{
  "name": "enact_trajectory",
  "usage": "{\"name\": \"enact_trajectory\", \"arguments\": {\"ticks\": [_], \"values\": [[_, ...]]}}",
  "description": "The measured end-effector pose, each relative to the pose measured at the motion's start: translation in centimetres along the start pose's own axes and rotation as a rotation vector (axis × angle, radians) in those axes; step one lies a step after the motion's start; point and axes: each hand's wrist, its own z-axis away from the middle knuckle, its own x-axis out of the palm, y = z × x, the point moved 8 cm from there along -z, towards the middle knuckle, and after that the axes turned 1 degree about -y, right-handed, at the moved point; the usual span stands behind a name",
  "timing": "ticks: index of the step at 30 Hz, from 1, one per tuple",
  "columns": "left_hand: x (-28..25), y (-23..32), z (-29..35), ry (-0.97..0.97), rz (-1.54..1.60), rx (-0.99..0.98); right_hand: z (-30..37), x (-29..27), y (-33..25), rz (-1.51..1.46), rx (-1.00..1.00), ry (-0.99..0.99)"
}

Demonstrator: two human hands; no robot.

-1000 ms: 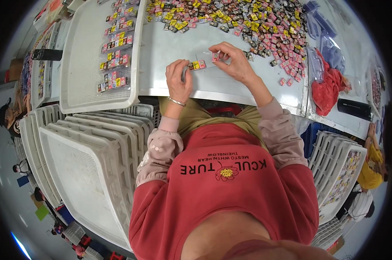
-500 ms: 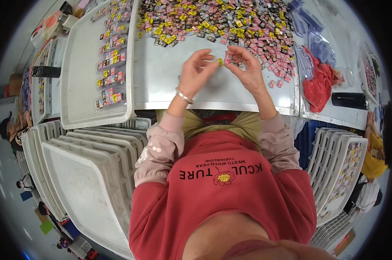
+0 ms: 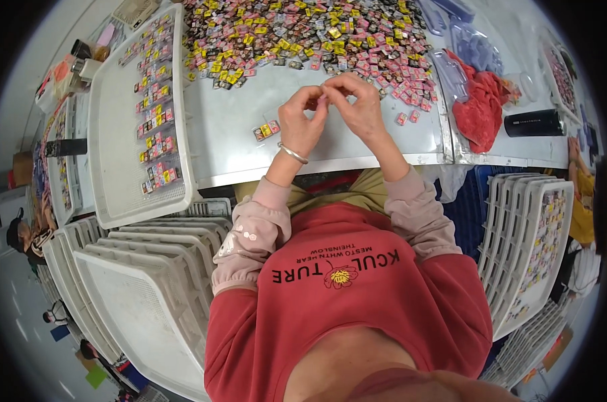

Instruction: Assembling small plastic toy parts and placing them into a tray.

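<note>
Fingertips of my left hand [image 3: 302, 122] and my right hand [image 3: 358, 106] meet above the table, both closed in a pinch. Whatever lies between them is hidden by the fingers. A short row of small pink, yellow and black blocks [image 3: 266, 130] rests on the table just left of my left wrist. Beyond my hands spreads a big heap of the same small blocks [image 3: 303, 47], pink, yellow, black and grey. Two loose pink blocks [image 3: 408, 118] lie to the right of my right hand.
At left, a white perforated tray [image 3: 112, 127] holds rows of blocks along its right side. Stacked white trays [image 3: 126, 288] stand below the table on both sides. To the right are a red cloth [image 3: 479, 110], a black cylinder [image 3: 534, 123] and clear plastic pieces. Other people work farther off.
My hands, slightly apart before with a yellow block and a pink block showing at the fingers, have come together. The block row by my left wrist is now uncovered. The whole view has shifted.
</note>
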Motion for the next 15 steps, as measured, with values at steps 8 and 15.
{"name": "enact_trajectory", "arguments": {"ticks": [8,15], "values": [[-0.3,1.3,0.3,-0.059,0.393,-0.045,1.1,-0.5,2.3,-0.88,0.385,-0.079],[-0.9,3.6,0.6,-0.066,0.526,-0.106,0.4,-2.2,-2.9,-0.779,0.215,-0.048]]}}
